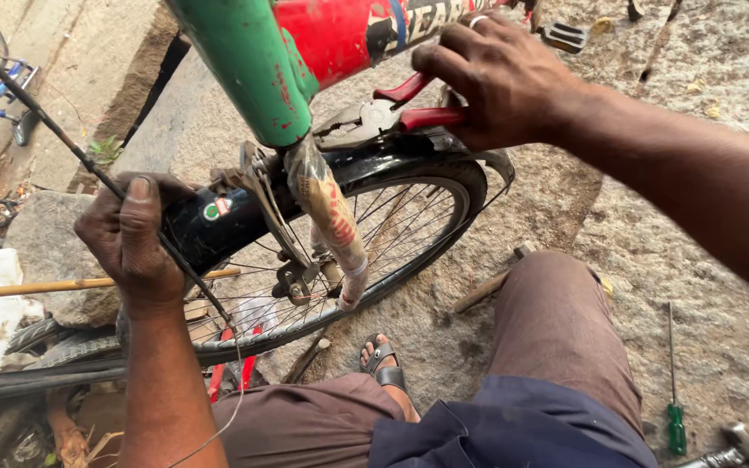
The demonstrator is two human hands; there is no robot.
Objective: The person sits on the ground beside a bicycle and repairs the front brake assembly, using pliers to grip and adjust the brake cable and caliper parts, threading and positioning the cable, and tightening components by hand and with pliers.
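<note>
1. The left hand (pixel 132 238) sits at about 9 o'clock in the view, clenched around a thin black brake cable (pixel 62 139) and pressed against the black mudguard (pixel 218 221) of the bicycle wheel (pixel 409 234).
2. The right hand (pixel 496 82) is at about 1 o'clock, grasping the red handles of a pair of pliers (pixel 374 117), whose steel nose points toward 9 o'clock at the base of the green frame tube (pixel 253 69).
3. The cable runs from 10 o'clock, through the left fist, and trails off as bare wire toward 6 o'clock.
4. The cable looks light, springy and likely slick; a grip on its sheathed part, close to the fist, seems steadiest, since the bare wire would probably slip.
5. The pliers look rigid and weighty; the padded handles are the natural hold.
6. A green-handled screwdriver (pixel 674 407) lies on the stone ground (pixel 721 286) at 4 o'clock, well apart from both hands.
7. A sandalled foot (pixel 383 364) rests just below the wheel at 6 o'clock.
</note>
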